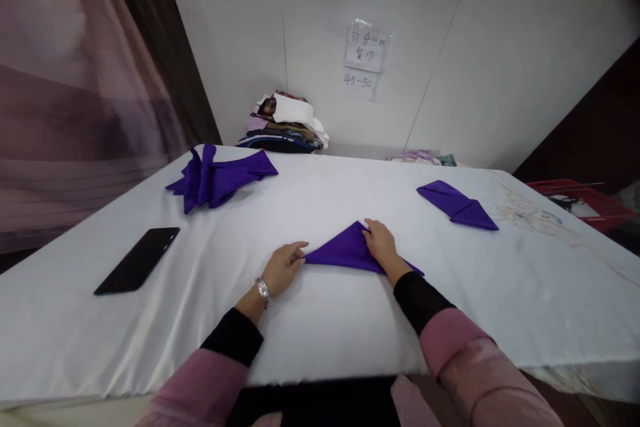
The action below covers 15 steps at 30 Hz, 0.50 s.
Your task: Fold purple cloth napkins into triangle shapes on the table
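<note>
A purple cloth napkin (340,251), folded into a triangle, lies on the white tablecloth in front of me with its peak pointing away. At its left corner, my left hand (283,268) pinches the tip between thumb and fingers, the index finger stretched past it. My right hand (381,241) is closed over the right slope just beside the peak, thumb and fingertips on the fabric. The napkin's right corner shows beyond my right wrist, and part of that side is hidden under the hand.
Back left lie crumpled purple napkins (225,180); a folded purple napkin (457,205) lies to the right. A black phone (137,261) rests at left on the tablecloth (330,327). Behind are a stack of folded clothes (285,123) and a wall sign (367,47). A red basket (595,203) stands far right.
</note>
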Each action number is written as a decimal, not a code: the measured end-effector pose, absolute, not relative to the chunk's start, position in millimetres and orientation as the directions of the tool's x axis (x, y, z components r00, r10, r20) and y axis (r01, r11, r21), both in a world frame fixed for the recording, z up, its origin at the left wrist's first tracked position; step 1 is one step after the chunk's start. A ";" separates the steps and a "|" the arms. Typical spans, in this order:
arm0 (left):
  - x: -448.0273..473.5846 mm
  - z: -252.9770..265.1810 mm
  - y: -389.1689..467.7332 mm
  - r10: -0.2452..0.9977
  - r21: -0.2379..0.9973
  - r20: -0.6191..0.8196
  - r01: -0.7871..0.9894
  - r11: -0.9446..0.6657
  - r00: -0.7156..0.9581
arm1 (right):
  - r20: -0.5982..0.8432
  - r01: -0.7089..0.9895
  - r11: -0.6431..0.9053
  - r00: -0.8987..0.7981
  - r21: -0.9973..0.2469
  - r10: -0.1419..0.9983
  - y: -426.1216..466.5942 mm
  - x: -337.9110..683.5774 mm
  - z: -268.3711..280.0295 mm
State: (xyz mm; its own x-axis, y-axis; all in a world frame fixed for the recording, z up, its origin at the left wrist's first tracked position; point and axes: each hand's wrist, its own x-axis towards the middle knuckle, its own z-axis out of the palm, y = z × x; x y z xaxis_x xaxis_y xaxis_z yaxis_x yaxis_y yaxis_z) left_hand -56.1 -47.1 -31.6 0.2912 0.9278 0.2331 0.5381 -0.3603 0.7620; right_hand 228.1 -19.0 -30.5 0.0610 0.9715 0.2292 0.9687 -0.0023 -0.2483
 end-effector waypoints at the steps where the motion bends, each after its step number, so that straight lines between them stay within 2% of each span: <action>1: -56.3 -31.7 -48.4 0.926 0.760 0.236 0.537 -0.365 0.295 | 0.233 0.968 0.009 0.051 -0.249 0.971 -19.3 228.8 -30.9; 15: -67.3 -27.7 -68.5 0.942 0.702 0.285 0.630 -0.330 0.176 | 0.259 0.956 0.061 0.017 -0.288 0.966 -17.7 235.4 -36.0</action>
State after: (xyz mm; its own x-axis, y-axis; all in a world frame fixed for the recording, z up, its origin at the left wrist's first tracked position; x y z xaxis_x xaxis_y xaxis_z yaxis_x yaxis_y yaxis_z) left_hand -67.3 -68.5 -27.7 0.1763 0.9422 0.2849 0.6305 -0.3304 0.7024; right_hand 235.4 -17.7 -36.0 0.0167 0.9656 0.2594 0.9557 0.0609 -0.2881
